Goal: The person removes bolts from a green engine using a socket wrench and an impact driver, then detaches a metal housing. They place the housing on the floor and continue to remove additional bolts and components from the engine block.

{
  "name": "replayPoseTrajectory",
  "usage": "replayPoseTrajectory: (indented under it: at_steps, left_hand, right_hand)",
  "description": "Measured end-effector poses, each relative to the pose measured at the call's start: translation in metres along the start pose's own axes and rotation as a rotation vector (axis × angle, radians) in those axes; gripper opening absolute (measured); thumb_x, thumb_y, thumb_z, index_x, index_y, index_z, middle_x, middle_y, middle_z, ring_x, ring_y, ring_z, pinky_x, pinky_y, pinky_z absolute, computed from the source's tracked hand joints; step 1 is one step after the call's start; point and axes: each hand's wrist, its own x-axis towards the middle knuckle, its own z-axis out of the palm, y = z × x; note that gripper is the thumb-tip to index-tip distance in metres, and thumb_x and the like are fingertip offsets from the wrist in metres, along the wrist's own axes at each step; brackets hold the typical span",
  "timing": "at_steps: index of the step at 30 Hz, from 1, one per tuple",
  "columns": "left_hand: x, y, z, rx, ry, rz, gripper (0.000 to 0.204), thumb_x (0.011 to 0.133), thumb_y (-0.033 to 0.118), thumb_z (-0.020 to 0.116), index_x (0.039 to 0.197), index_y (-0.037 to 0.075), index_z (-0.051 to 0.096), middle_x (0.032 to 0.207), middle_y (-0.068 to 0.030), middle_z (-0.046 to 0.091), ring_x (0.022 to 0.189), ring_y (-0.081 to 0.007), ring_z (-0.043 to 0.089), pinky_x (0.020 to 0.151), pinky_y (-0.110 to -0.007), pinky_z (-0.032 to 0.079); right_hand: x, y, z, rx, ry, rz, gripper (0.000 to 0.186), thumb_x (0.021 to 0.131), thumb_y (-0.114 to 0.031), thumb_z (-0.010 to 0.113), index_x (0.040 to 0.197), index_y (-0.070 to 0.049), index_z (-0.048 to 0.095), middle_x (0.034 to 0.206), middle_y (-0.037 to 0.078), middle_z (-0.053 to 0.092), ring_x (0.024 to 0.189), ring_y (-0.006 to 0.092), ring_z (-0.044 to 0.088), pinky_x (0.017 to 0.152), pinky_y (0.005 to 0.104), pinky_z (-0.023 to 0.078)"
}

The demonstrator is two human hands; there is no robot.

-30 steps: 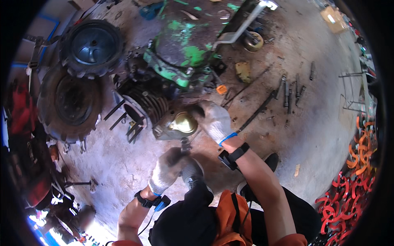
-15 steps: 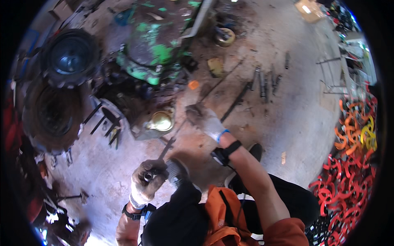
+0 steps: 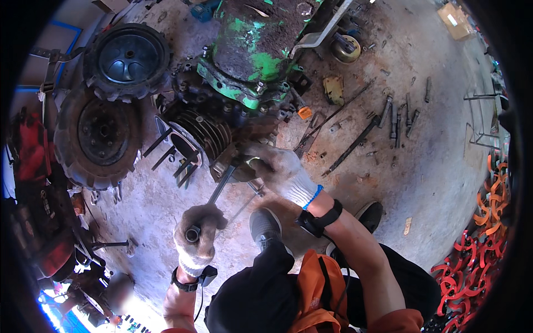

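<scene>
Bright daylight washes the concrete floor (image 3: 438,166), glaring pale at right; short soft shadows fall under things. Fisheye bending curves the edges into a black rim. Lower-left corner blows out, blurred.

Both the left hand (image 3: 199,236) and the right hand (image 3: 280,169) wear knitted cloth gloves, off-white and grimy. The wrench (image 3: 214,197) is bare steel, dull and greasy. The engine (image 3: 222,119) is dark cast metal with ribbed fins, caked in oil, under a housing (image 3: 250,53) of chipped green paint (much of it worn to rusty brown). The tyres (image 3: 97,136) are matt, dusty rubber, and the floor (image 3: 388,177) is rough, stained concrete.
</scene>
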Motion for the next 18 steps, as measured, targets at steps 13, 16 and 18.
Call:
replayPoseTrajectory:
  at_steps: [13, 16, 18]
  left_hand:
    - [0.002, 0.002, -0.011, 0.26, -0.255, 0.165, 0.028, 0.089, 0.004, 0.088, 0.115, 0.005, 0.076, 0.103, -0.0114, 0.079, 0.087, -0.0257, 0.08, 0.077, -0.034, 0.062]
    - [-0.005, -0.002, -0.008, 0.083, -0.191, 0.158, 0.024, 0.1, 0.007, 0.079, 0.12, -0.004, 0.071, 0.106, -0.0139, 0.079, 0.093, -0.0225, 0.08, 0.085, -0.036, 0.064]
    - [-0.009, -0.004, -0.01, -0.115, -0.192, 0.039, 0.029, 0.108, 0.016, 0.072, 0.125, -0.007, 0.067, 0.105, -0.0169, 0.078, 0.093, -0.0245, 0.079, 0.084, -0.039, 0.064]
  right_hand:
    - [0.019, -0.004, 0.001, -0.116, -0.076, -0.225, 0.025, 0.094, -0.01, 0.08, 0.12, -0.012, 0.081, 0.113, 0.011, 0.081, 0.099, 0.0334, 0.078, 0.089, 0.0441, 0.064]
    - [0.013, -0.015, -0.001, -0.111, -0.034, -0.273, 0.029, 0.091, -0.009, 0.083, 0.12, -0.011, 0.081, 0.113, 0.012, 0.082, 0.102, 0.0367, 0.078, 0.103, 0.0489, 0.061]
    - [0.006, -0.023, -0.01, -0.147, -0.099, -0.285, 0.029, 0.09, -0.01, 0.083, 0.119, -0.01, 0.081, 0.114, 0.013, 0.082, 0.103, 0.0379, 0.078, 0.106, 0.0496, 0.059]
